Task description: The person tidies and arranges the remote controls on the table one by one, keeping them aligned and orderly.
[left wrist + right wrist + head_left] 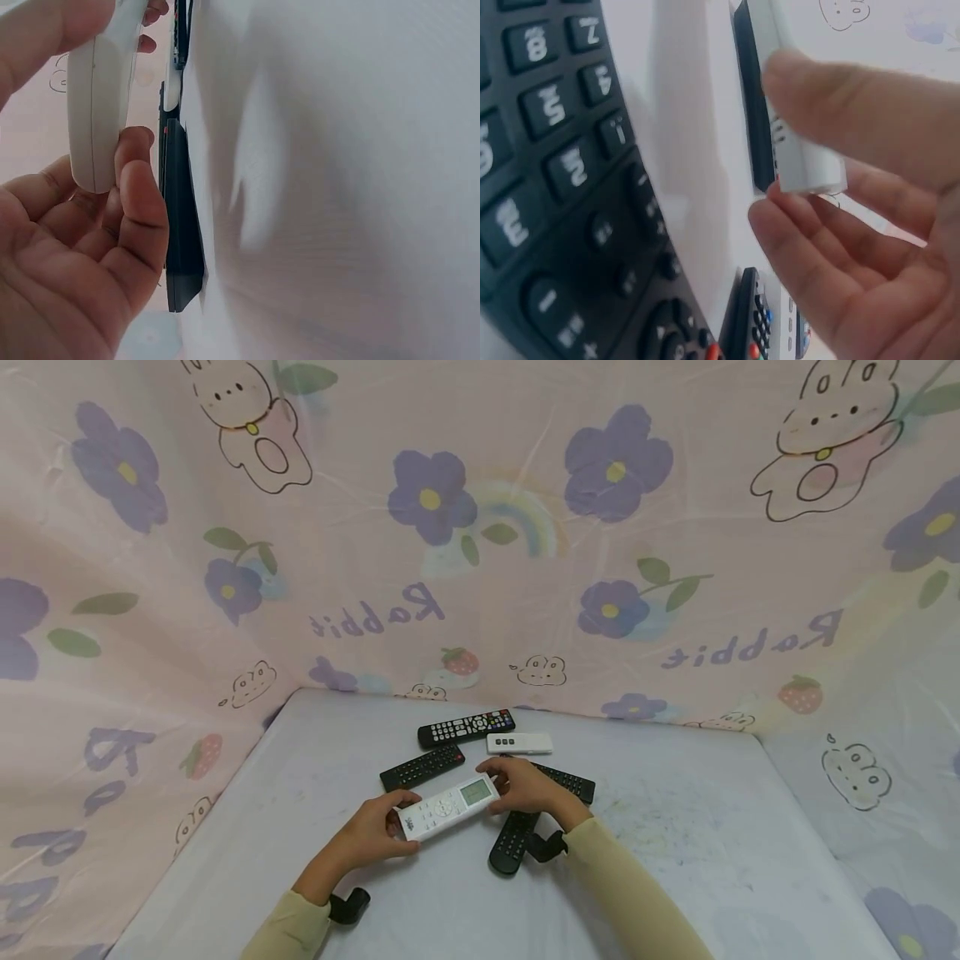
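A white remote control (444,807) with a small grey screen is held slantwise above the table between both hands. My left hand (366,833) grips its lower left end, thumb on the near edge and fingers on the far edge. At the screen end, my right hand (525,787) pinches the other end between thumb and fingers. In the left wrist view the white remote (101,112) stands off the table surface. The right wrist view shows the thumb across the white remote (799,154) and the fingers beneath it.
Behind lie a long black remote (467,727), a small white remote (519,743) and a shorter black remote (422,767). Two more black remotes lie near the right hand, one behind it (573,783) and one below it (512,845). Patterned cloth walls surround the white table (675,827).
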### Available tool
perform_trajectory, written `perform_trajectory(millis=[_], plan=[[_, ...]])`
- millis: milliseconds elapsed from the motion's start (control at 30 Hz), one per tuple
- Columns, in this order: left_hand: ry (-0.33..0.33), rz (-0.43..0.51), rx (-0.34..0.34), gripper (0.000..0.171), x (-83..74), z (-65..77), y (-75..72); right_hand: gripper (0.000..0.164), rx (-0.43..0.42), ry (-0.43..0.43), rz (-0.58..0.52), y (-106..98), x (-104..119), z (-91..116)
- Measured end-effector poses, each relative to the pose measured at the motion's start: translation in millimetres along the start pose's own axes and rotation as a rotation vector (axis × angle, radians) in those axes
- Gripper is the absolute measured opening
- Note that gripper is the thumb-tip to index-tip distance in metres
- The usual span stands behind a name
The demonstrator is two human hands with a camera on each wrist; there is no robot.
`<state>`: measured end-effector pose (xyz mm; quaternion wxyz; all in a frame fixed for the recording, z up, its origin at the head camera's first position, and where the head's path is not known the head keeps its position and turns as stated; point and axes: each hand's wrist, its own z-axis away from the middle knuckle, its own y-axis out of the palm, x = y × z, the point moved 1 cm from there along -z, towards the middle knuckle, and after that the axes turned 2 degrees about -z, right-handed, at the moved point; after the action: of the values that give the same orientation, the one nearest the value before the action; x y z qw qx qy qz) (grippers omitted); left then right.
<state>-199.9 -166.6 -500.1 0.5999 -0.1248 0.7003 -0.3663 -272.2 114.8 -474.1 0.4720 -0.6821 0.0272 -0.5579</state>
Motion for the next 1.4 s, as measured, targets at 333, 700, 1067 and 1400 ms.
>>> perform_trajectory(millis=[333,700,1067,1400], plan=[[0.017,0.064,0.048,0.065,1.6,3.3,-3.4,0.068,-0.004,-0.001,0.035,0.6,2.0,-1.7],[0.018,0.187,0.129,0.069,12.6,6.7,-7.2,0.067,-0.019,0.048,0.012,2.0,1.9,-6.5],[0.007,0.144,0.115,0.068,12.7,10.7,-11.9,0.06,-0.014,0.068,0.017,5.5,3.8,-13.4],[0.002,0.099,0.127,0.052,14.6,13.4,-12.5,0.057,-0.009,0.059,0.035,8.6,3.6,-16.7]])
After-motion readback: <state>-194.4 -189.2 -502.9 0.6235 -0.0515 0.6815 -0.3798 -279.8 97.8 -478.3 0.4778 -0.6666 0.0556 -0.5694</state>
